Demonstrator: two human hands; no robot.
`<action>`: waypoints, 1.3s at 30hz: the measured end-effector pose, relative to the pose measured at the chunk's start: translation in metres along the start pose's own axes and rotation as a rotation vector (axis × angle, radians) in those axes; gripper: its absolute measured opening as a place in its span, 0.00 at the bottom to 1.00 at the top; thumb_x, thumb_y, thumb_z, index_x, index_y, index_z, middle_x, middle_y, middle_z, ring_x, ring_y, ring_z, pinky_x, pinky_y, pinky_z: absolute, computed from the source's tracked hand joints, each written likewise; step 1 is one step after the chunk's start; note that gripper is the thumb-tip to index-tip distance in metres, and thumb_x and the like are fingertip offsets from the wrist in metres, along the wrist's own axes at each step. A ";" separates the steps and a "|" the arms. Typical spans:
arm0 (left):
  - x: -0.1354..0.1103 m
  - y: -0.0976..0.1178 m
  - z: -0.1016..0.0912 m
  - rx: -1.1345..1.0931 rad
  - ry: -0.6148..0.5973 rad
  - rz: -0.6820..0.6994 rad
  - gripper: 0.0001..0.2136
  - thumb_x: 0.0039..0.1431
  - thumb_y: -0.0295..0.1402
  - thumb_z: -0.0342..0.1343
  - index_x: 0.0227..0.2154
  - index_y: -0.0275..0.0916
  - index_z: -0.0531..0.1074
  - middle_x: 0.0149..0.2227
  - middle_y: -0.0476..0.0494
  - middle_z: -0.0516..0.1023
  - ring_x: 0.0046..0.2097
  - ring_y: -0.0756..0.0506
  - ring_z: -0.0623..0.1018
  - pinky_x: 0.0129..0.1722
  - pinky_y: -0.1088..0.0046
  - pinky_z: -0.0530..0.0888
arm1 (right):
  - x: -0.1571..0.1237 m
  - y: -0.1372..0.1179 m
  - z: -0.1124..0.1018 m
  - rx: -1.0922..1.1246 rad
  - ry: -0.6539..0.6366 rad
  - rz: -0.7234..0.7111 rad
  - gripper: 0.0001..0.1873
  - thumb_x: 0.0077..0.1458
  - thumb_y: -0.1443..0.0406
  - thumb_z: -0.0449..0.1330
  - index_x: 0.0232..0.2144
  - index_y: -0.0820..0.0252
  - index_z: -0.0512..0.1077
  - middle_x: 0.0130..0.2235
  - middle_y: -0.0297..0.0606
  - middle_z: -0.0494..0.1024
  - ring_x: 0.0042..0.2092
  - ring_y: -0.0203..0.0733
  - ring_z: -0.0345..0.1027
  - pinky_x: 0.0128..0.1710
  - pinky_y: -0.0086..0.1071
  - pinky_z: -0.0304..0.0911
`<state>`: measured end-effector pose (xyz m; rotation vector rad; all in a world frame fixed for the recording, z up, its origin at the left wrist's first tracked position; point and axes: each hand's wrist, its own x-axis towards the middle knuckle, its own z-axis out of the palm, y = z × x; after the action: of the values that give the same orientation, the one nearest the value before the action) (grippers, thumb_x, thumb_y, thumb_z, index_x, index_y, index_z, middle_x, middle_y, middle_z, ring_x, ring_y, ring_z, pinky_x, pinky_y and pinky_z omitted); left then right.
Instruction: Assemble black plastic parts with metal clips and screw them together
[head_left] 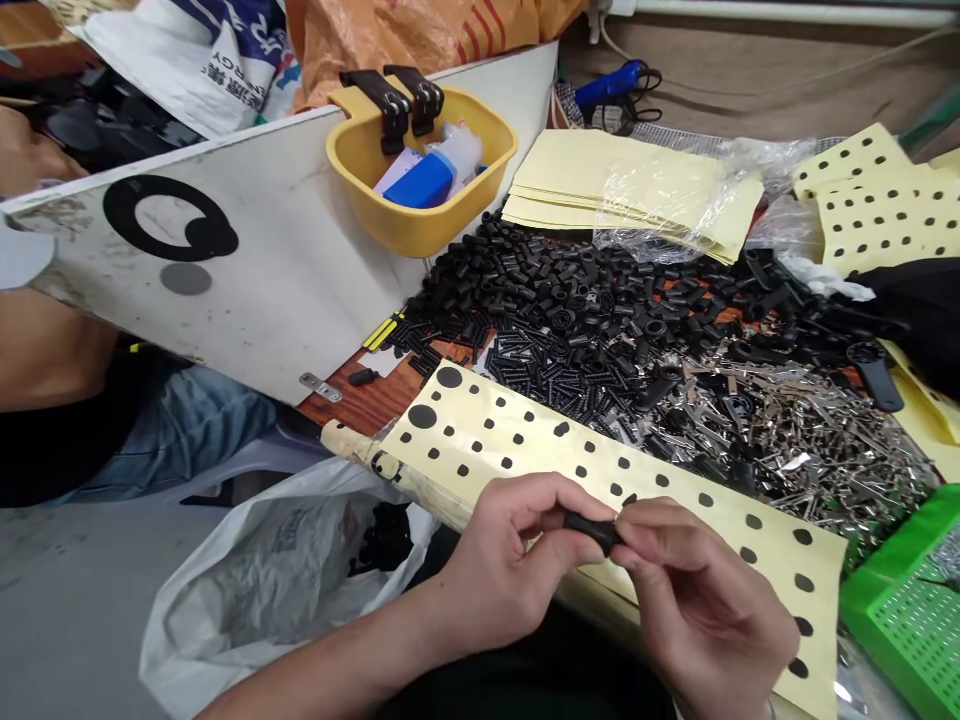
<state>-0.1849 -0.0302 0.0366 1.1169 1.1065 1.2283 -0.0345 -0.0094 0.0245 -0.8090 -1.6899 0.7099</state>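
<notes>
My left hand (510,565) and my right hand (697,600) meet at the table's near edge, both pinched on one small black plastic part (592,528). They hover over a yellow backing sheet (525,430) dotted with black stickers. Behind the sheet lies a heap of black plastic sleeves and springs (570,310). To the right of it spreads a pile of small silver metal pieces (817,430).
A yellow tub (420,235) with a blue box hangs on a white divider board (285,270). Yellow sheets (622,190) lie at the back. A green basket (907,610) is at the right; a white plastic bag (262,580) hangs below the edge. Another person sits left of the divider.
</notes>
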 end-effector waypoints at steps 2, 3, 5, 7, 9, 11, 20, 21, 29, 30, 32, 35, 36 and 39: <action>0.002 0.001 -0.002 -0.111 -0.049 -0.138 0.06 0.49 0.22 0.56 0.31 0.33 0.74 0.28 0.46 0.79 0.30 0.50 0.77 0.30 0.78 0.72 | 0.005 0.001 -0.005 -0.020 -0.091 -0.124 0.15 0.48 0.82 0.58 0.31 0.59 0.72 0.26 0.35 0.74 0.27 0.38 0.70 0.26 0.33 0.67; 0.002 0.001 -0.003 -0.141 -0.067 -0.172 0.06 0.49 0.23 0.56 0.31 0.34 0.74 0.27 0.47 0.78 0.29 0.51 0.76 0.29 0.79 0.71 | 0.008 0.001 -0.008 -0.018 -0.146 -0.160 0.16 0.47 0.83 0.57 0.31 0.59 0.72 0.26 0.35 0.74 0.27 0.38 0.70 0.26 0.33 0.68; 0.002 0.001 -0.004 -0.159 -0.079 -0.193 0.05 0.49 0.22 0.56 0.30 0.34 0.74 0.25 0.49 0.77 0.27 0.52 0.75 0.27 0.79 0.70 | 0.011 0.002 -0.011 0.002 -0.220 -0.163 0.16 0.47 0.83 0.57 0.31 0.59 0.72 0.26 0.35 0.74 0.27 0.38 0.70 0.26 0.33 0.68; 0.002 0.001 -0.004 -0.138 -0.065 -0.173 0.05 0.49 0.22 0.56 0.30 0.34 0.74 0.25 0.49 0.76 0.27 0.53 0.75 0.27 0.80 0.70 | 0.012 0.004 -0.011 0.043 -0.212 -0.077 0.13 0.48 0.81 0.59 0.30 0.59 0.73 0.25 0.36 0.75 0.28 0.38 0.71 0.26 0.31 0.68; 0.000 -0.001 -0.001 -0.095 -0.021 -0.125 0.06 0.50 0.21 0.55 0.31 0.34 0.74 0.28 0.48 0.78 0.29 0.52 0.76 0.29 0.80 0.72 | 0.010 0.007 -0.009 0.128 -0.167 0.115 0.10 0.48 0.77 0.62 0.29 0.59 0.74 0.26 0.36 0.76 0.29 0.38 0.71 0.26 0.29 0.68; -0.001 -0.004 0.001 -0.027 0.047 -0.033 0.06 0.51 0.21 0.54 0.32 0.34 0.73 0.30 0.46 0.79 0.31 0.51 0.77 0.32 0.79 0.73 | 0.007 0.011 -0.006 0.250 -0.148 0.367 0.05 0.49 0.72 0.64 0.28 0.58 0.75 0.27 0.35 0.77 0.28 0.36 0.71 0.25 0.28 0.68; 0.003 -0.020 0.005 0.170 0.107 0.170 0.08 0.52 0.20 0.53 0.33 0.34 0.75 0.31 0.45 0.79 0.34 0.49 0.78 0.35 0.77 0.75 | 0.000 0.021 -0.009 0.431 -0.162 0.856 0.09 0.49 0.60 0.67 0.28 0.59 0.75 0.22 0.32 0.73 0.23 0.31 0.65 0.24 0.25 0.64; 0.003 -0.020 0.005 0.174 0.105 0.175 0.08 0.52 0.20 0.53 0.33 0.34 0.75 0.31 0.44 0.79 0.34 0.49 0.78 0.35 0.77 0.75 | 0.001 0.020 -0.010 0.393 -0.184 0.862 0.10 0.49 0.59 0.67 0.26 0.60 0.74 0.21 0.31 0.72 0.22 0.31 0.63 0.23 0.24 0.62; 0.001 -0.015 0.003 0.231 0.078 0.183 0.08 0.51 0.20 0.53 0.32 0.35 0.75 0.32 0.44 0.79 0.35 0.48 0.78 0.36 0.75 0.75 | 0.005 0.007 -0.010 0.015 -0.184 0.417 0.07 0.52 0.66 0.62 0.23 0.59 0.71 0.22 0.33 0.73 0.23 0.34 0.67 0.22 0.25 0.64; 0.002 -0.014 0.003 0.237 0.061 0.179 0.08 0.51 0.20 0.53 0.32 0.35 0.75 0.32 0.44 0.80 0.35 0.48 0.78 0.36 0.75 0.75 | 0.004 0.007 -0.010 -0.034 -0.166 0.318 0.06 0.53 0.68 0.61 0.24 0.58 0.71 0.22 0.33 0.74 0.24 0.35 0.68 0.23 0.26 0.65; 0.002 -0.012 0.002 0.242 0.021 0.168 0.09 0.51 0.19 0.53 0.32 0.35 0.75 0.32 0.44 0.80 0.35 0.48 0.78 0.37 0.74 0.75 | 0.004 0.007 -0.011 -0.134 -0.147 0.142 0.06 0.53 0.72 0.60 0.26 0.58 0.70 0.24 0.34 0.75 0.26 0.36 0.70 0.25 0.27 0.66; 0.003 -0.011 0.001 0.248 -0.030 0.142 0.08 0.51 0.19 0.53 0.31 0.34 0.75 0.31 0.44 0.80 0.35 0.48 0.78 0.36 0.74 0.75 | 0.005 0.007 -0.014 -0.240 -0.186 -0.072 0.08 0.52 0.76 0.59 0.30 0.58 0.70 0.25 0.35 0.76 0.27 0.37 0.71 0.26 0.29 0.67; 0.003 -0.011 0.000 0.256 -0.041 0.137 0.08 0.51 0.19 0.53 0.31 0.34 0.75 0.31 0.43 0.80 0.35 0.48 0.78 0.36 0.74 0.75 | 0.006 0.008 -0.015 -0.257 -0.206 -0.120 0.09 0.52 0.76 0.59 0.30 0.58 0.70 0.25 0.35 0.76 0.27 0.37 0.71 0.27 0.29 0.67; 0.004 -0.012 0.000 0.293 -0.039 0.205 0.09 0.51 0.18 0.52 0.31 0.34 0.74 0.31 0.43 0.79 0.35 0.48 0.78 0.37 0.73 0.75 | 0.006 0.010 -0.017 -0.222 -0.241 -0.035 0.08 0.53 0.75 0.58 0.28 0.58 0.69 0.23 0.33 0.74 0.25 0.36 0.70 0.24 0.28 0.65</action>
<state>-0.1830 -0.0269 0.0245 1.5018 1.1905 1.2199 -0.0175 0.0021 0.0242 -0.8723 -2.0217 0.6220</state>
